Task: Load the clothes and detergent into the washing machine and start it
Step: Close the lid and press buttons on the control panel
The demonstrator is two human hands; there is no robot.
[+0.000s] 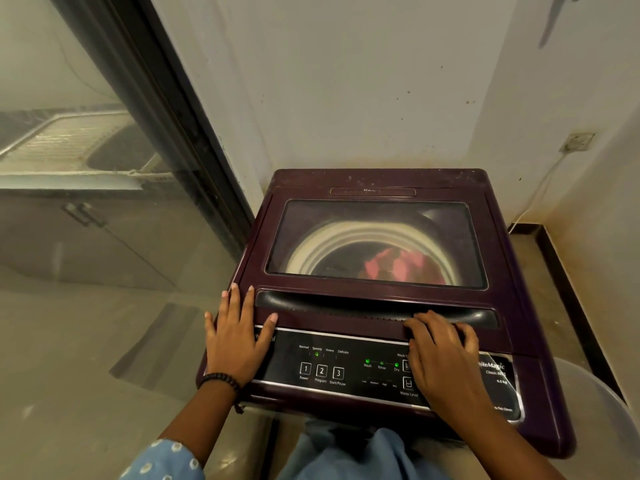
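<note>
Both hands, the left hand (pixel 239 341) flat and the right hand (pixel 441 355) loosely curled, were rested ungripping on the rigid washing machine (pixel 377 188); its lid handle (pixel 332 303) was judged the firmest hold.

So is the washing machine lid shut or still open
Shut. The lid lies flat on the washing machine, and the pink clothes show only through its window.
</note>
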